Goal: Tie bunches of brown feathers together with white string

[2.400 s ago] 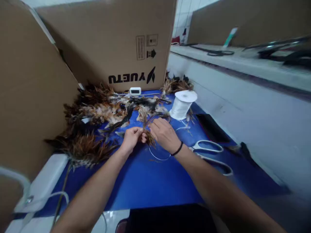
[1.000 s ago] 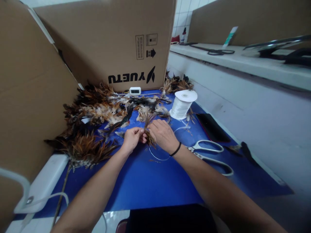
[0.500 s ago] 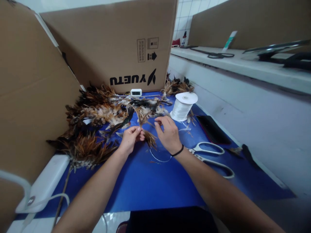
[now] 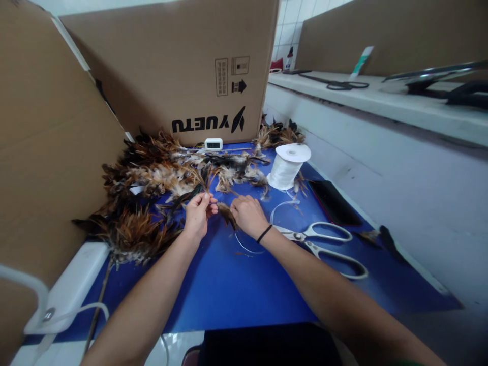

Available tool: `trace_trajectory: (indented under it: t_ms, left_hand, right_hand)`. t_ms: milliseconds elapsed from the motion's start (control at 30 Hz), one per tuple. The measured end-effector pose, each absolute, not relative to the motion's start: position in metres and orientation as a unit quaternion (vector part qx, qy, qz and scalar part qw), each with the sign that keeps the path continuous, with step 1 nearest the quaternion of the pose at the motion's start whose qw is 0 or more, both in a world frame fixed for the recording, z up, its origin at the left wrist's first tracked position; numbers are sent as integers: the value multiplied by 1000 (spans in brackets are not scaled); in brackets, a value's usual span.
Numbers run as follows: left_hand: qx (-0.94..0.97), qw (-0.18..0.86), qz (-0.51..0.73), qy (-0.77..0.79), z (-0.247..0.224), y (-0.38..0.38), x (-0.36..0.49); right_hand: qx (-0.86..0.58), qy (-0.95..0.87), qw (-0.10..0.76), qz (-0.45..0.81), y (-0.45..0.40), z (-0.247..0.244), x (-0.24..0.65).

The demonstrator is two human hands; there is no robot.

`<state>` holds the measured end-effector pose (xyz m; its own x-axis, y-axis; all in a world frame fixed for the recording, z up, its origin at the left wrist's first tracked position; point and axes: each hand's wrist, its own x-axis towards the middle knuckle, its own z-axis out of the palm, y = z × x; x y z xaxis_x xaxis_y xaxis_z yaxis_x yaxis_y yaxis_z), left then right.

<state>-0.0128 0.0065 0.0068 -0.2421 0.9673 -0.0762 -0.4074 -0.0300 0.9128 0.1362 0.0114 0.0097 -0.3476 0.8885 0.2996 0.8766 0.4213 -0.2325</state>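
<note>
Near the middle of the blue tabletop, my left hand pinches a small bunch of brown feathers between thumb and fingers. Thin stems fan upward above the pinch, while the feathered ends point down and right toward my other hand. My right hand is closed just beside those ends, with a slim brown feather sticking out past its fingers. Its fingertips are partly hidden, so whether it touches the bunch is unclear. Scissors with white handles lie open right of my right wrist.
A large pile of feathers spreads along the left and back, before a cardboard box. A spool of white ribbon stands at the back right, near a dark phone. A white power strip lies at the left edge.
My left hand has shifted slightly left and up with the feather bunch. My right hand has moved left and down, its fingers curling closer around the feather ends.
</note>
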Motion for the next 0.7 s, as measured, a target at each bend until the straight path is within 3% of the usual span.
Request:
trace_trajectory:
  t_ms: [400, 700]
  left_hand:
    - [419, 562, 548, 456, 5, 2, -6]
    - [429, 549, 548, 464, 2, 2, -5]
  right_hand:
    - [-480, -766, 358, 234, 17, 12, 147]
    - [-491, -760, 371, 212, 19, 11, 147]
